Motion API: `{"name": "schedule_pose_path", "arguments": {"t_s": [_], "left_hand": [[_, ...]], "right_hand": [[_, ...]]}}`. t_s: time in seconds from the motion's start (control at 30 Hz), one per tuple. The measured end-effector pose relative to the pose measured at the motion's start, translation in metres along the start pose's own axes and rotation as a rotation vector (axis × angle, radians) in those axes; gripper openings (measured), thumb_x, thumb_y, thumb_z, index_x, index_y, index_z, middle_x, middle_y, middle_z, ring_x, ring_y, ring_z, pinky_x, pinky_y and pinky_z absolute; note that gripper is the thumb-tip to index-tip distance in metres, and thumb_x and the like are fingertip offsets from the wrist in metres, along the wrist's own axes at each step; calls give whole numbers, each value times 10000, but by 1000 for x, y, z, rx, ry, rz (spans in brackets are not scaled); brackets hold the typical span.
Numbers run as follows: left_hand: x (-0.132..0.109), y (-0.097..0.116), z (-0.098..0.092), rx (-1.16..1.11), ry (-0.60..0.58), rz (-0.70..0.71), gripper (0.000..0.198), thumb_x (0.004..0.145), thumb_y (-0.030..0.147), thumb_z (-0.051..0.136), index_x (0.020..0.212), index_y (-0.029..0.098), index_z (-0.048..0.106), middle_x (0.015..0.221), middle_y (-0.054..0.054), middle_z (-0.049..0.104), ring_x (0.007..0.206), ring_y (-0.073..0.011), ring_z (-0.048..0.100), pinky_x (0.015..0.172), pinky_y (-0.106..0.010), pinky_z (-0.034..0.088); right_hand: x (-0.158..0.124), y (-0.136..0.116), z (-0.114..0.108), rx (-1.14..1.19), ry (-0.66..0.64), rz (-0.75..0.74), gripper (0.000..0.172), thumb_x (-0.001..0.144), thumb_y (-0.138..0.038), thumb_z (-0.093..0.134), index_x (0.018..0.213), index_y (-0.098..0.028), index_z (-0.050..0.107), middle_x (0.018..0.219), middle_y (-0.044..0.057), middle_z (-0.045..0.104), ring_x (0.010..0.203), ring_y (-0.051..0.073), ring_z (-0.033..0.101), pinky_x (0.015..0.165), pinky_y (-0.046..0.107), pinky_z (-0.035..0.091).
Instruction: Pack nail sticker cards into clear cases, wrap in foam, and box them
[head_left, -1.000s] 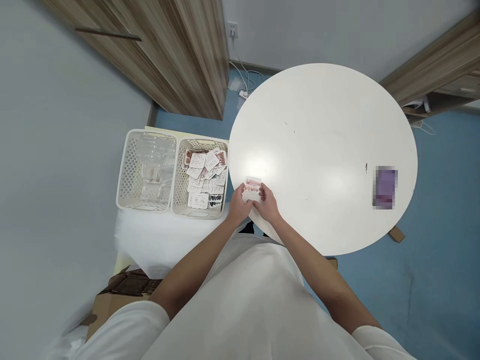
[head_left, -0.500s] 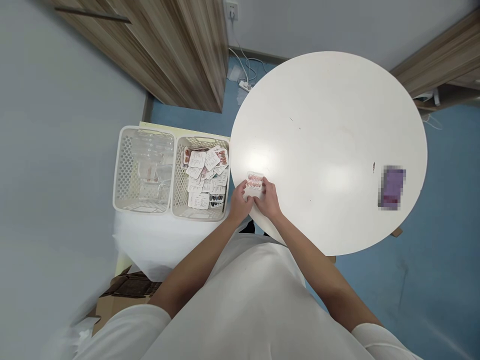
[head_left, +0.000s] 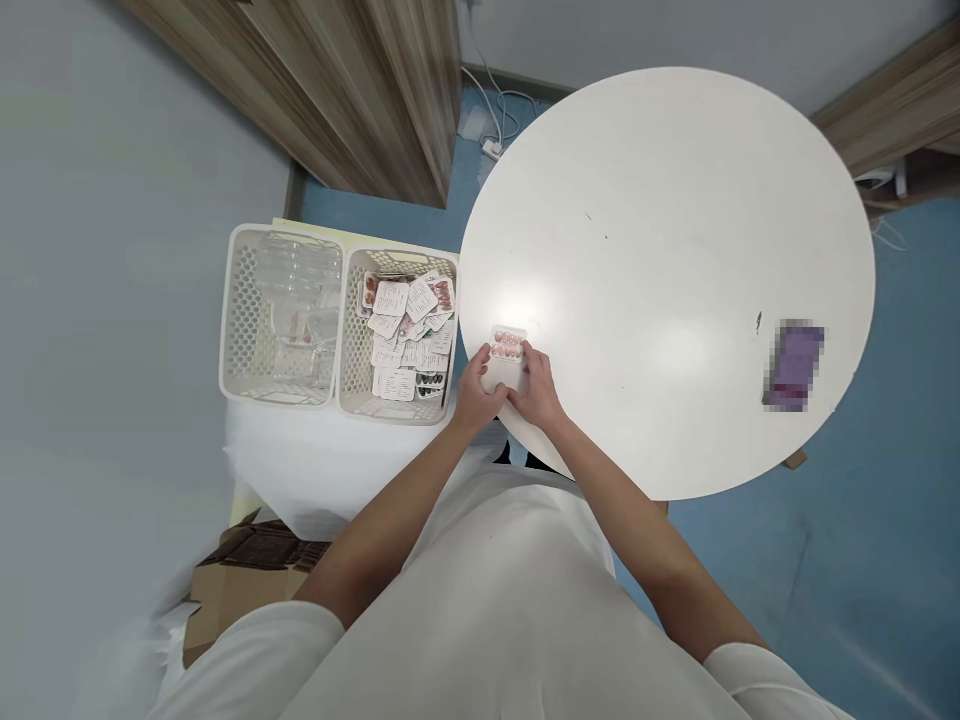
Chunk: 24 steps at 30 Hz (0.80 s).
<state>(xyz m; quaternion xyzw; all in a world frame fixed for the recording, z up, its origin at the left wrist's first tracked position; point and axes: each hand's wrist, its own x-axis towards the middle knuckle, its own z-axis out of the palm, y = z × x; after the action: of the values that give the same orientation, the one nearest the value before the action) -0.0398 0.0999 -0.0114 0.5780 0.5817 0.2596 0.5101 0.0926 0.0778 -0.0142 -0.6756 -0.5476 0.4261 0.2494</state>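
Note:
Between my two hands is a small pack of pink press-on nails (head_left: 508, 345), set in two rows on a white card. It is at the near left edge of the round white table (head_left: 667, 250). My left hand (head_left: 478, 392) grips the pack's left side, with the thumb at the near edge. From the right, my right hand (head_left: 538, 388) grips it the same way, and the thumb tips almost meet. Left of the table, a white perforated basket (head_left: 397, 408) holds many similar packs, mostly with printed white backs up.
A second white basket (head_left: 244, 385) further left contains clear plastic packaging (head_left: 300, 290). On the table's right lies a purple, pixelated object (head_left: 796, 365). A cardboard box (head_left: 244, 590) stands at lower left. Cables and a power strip (head_left: 491, 149) lie on the floor behind.
The view has shifted slightly, so the baskets and far table edge appear higher. Both hands keep hold of the pack, and more of its white card shows between them.

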Motion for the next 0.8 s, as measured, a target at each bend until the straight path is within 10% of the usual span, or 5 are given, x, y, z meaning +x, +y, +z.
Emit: {"name": "schedule_pose_path", "arguments": {"t_s": [0.33, 0.53, 0.8], "left_hand": [[-40, -1, 18, -57, 64, 21, 681, 655, 109, 510, 1301, 203, 318, 1330, -75, 382, 1219, -222, 357, 1011, -393, 311], [-82, 4, 31, 27, 105, -71, 522, 708, 196, 519, 1222, 168, 428, 1258, -91, 470, 1134, -219, 452, 936, -375, 386], [-131, 12, 35, 195, 46, -153, 429, 744, 325, 504, 1153, 194, 494, 1213, -80, 514, 1118, -231, 466, 914, -349, 381]], "right_hand": [[-50, 18, -20, 102, -132, 7, 888, 655, -300, 631, 1351, -251, 82, 1370, 111, 212, 1249, 249, 274, 986, 459, 316], [-93, 47, -60, 164, -219, 132, 746, 667, -259, 598, 1306, -274, 214, 1219, 97, 433, 953, 176, 556, 823, 387, 461], [-123, 57, -86, 138, -282, 140, 492, 679, -237, 560, 1159, -210, 452, 1055, 61, 551, 740, 106, 575, 751, 303, 471]]}}
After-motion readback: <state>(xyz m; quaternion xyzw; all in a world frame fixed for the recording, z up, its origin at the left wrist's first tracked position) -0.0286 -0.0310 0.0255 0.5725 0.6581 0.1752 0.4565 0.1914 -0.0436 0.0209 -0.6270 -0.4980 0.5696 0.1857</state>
